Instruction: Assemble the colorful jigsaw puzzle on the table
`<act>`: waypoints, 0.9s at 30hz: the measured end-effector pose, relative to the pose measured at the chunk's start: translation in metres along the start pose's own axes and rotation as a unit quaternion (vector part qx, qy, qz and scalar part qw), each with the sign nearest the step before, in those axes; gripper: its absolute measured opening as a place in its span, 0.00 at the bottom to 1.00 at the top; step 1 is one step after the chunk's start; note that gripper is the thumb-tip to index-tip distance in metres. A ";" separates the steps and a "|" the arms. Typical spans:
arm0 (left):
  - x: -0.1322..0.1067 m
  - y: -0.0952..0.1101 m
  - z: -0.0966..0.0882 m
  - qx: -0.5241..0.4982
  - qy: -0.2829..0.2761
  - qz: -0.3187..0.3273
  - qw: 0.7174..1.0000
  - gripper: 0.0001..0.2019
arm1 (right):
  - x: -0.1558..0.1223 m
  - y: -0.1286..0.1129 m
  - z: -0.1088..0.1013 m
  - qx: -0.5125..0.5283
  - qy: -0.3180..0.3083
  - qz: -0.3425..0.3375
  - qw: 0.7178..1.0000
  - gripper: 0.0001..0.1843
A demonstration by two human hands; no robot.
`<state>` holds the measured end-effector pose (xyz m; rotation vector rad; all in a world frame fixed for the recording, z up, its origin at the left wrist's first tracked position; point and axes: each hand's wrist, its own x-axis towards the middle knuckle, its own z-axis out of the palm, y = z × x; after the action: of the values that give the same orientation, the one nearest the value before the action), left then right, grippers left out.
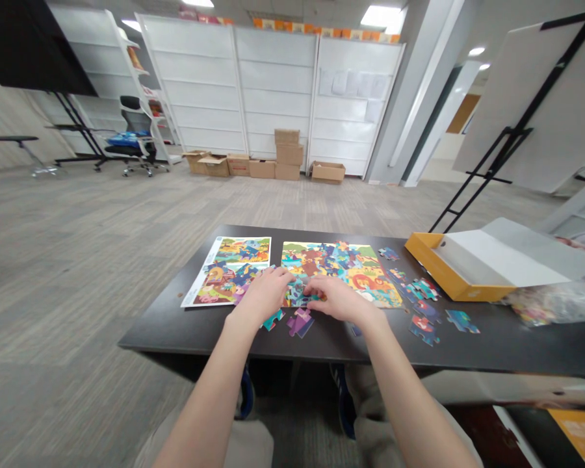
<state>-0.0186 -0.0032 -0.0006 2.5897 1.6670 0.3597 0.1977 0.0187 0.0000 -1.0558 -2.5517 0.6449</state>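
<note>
My left hand (pixel 266 294) and my right hand (pixel 338 299) meet at the lower edge of a partly assembled colourful jigsaw puzzle (pixel 341 273). Their fingertips rest on jigsaw pieces (pixel 297 294), and I cannot tell whether they grip them. Left of my left hand lies a printed picture sheet (pixel 227 272). Below my hands are a purple jigsaw piece (pixel 299 323) and a teal jigsaw piece (pixel 273 320). Several more loose pieces (pixel 414 292) lie to the right of the puzzle.
The puzzle lies on a dark table (pixel 175 328). An open orange-and-white box (pixel 487 263) and a clear plastic bag of pieces (pixel 556 302) sit at its right end. Easel boards stand to the right; cardboard boxes (pixel 275 162) and an office chair (pixel 136 140) stand farther off.
</note>
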 end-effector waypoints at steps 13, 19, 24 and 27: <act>0.011 0.008 0.005 0.039 0.034 -0.090 0.995 0.10 | -0.001 -0.004 -0.002 -0.008 -0.009 -0.008 1.000 0.09; 0.001 0.017 -0.002 -0.091 0.058 -0.003 0.994 0.08 | 0.001 -0.003 -0.001 0.009 -0.007 0.008 1.000 0.08; -0.014 0.014 -0.001 -0.172 0.008 0.084 0.981 0.13 | -0.006 -0.001 -0.011 0.018 -0.009 0.026 0.999 0.11; -0.017 0.014 0.003 -0.154 0.004 0.098 0.983 0.12 | -0.015 0.004 -0.021 0.021 0.016 0.060 0.998 0.11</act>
<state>-0.0121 -0.0236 -0.0046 2.5212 1.2420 0.5846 0.2196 0.0166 0.0143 -1.2031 -2.4508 0.7021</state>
